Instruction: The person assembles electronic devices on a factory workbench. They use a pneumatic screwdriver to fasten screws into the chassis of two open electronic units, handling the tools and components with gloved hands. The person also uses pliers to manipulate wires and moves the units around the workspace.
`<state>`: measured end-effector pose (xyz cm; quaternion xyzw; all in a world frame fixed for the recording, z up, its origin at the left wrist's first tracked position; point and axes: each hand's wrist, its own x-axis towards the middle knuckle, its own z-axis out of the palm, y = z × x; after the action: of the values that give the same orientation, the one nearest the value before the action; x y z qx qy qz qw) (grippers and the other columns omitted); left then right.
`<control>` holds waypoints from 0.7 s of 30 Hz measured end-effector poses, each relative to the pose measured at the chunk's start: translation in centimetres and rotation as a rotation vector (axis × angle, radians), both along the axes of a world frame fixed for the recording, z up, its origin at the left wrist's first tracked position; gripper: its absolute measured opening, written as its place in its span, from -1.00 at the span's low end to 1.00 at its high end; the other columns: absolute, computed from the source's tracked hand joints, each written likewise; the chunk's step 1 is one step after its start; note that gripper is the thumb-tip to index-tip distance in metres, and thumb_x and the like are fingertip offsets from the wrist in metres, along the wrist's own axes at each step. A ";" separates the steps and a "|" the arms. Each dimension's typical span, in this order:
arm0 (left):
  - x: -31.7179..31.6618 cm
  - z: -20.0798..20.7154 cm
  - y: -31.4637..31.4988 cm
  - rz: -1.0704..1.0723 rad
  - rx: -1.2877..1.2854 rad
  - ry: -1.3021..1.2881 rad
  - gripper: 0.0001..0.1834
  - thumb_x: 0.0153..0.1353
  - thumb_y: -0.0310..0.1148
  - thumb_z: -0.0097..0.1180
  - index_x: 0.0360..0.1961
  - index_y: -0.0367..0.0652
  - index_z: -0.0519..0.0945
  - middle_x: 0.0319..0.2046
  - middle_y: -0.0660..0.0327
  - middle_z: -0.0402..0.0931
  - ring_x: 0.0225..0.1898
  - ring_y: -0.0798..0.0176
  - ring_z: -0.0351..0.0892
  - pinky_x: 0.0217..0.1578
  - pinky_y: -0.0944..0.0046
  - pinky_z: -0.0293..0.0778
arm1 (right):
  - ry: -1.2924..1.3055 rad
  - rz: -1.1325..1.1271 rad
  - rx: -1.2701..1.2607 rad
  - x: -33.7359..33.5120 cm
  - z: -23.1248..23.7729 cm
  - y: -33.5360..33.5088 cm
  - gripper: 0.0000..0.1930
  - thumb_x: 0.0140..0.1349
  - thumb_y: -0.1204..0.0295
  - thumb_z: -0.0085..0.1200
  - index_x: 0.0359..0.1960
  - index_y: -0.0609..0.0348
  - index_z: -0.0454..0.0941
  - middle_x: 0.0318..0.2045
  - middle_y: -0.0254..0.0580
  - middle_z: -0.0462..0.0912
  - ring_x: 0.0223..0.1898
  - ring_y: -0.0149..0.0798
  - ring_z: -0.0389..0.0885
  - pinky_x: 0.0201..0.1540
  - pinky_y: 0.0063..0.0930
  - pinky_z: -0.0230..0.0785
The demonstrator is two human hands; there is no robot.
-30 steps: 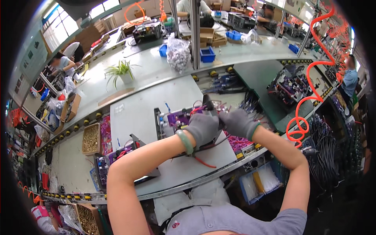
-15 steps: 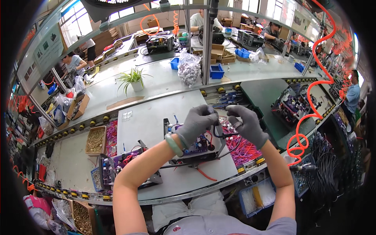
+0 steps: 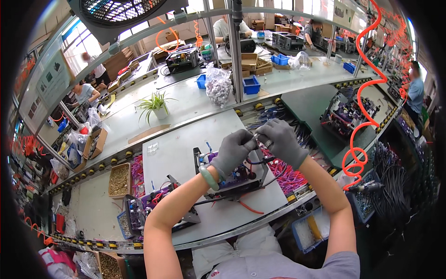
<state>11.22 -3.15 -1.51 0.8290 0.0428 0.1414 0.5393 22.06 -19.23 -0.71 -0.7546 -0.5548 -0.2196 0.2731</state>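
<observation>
Both my hands wear grey gloves and meet above a black-framed purple circuit assembly on the white work mat. My left hand, with a pale green bangle on the wrist, pinches a small metal part together with my right hand. A dark cable loops down from the fingers to the assembly. A red wire lies on the mat below it.
A second assembly sits at the lower left beside a tray of small parts. Pink wires lie to the right. An orange coiled hose hangs at right. A potted plant, blue bins and other workers are behind.
The view has tilted upward, showing more of the far benches. My hands stay joined over the assembly and have lifted slightly, still working the small part.
</observation>
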 end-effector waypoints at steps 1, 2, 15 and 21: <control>0.1 0.0 0.4 -0.005 0.139 0.014 -0.75 0.24 -0.31 0.15 -0.28 -0.34 0.65 -0.45 0.08 0.65 -0.42 0.34 0.60 -0.34 0.31 0.52 | -0.009 0.008 -0.021 0.4 -0.7 -0.1 -0.87 0.10 0.39 0.23 -0.32 0.06 0.60 -0.41 -0.24 0.61 -0.21 -0.08 0.60 -0.17 -0.16 0.43; 0.3 0.0 0.7 -0.012 0.278 0.027 -0.74 0.24 -0.28 0.15 -0.29 -0.33 0.66 -0.48 0.09 0.64 -0.46 0.37 0.58 -0.37 0.33 0.51 | 0.081 -0.016 -0.069 0.3 -1.4 -0.1 -0.88 0.12 0.39 0.21 -0.31 0.06 0.60 -0.39 -0.21 0.61 -0.20 -0.07 0.60 -0.16 -0.17 0.43; 1.6 0.0 2.5 -0.053 0.660 0.344 -0.69 0.02 -0.16 0.21 -0.32 -0.17 0.72 -0.41 0.02 0.67 -0.36 0.01 0.68 -0.25 0.10 0.56 | 0.552 -0.124 0.009 -0.6 -6.9 2.1 -0.66 0.16 0.38 0.10 0.01 0.02 0.56 -0.28 0.02 0.67 -0.20 0.09 0.66 -0.10 -0.13 0.49; 0.4 -1.2 2.5 -0.028 0.529 0.159 -0.75 0.13 -0.24 0.20 -0.25 -0.17 0.69 -0.42 0.01 0.66 -0.37 0.06 0.68 -0.26 0.15 0.55 | 0.415 0.066 0.211 -0.7 -6.3 1.8 -0.79 0.09 0.42 0.26 -0.21 0.08 0.66 -0.19 -0.14 0.65 -0.13 -0.08 0.64 -0.09 -0.25 0.48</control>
<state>11.62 -0.68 -2.71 0.9500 0.0354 0.0746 0.3011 21.38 -17.46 -7.03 -0.7322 -0.4851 -0.1078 0.4658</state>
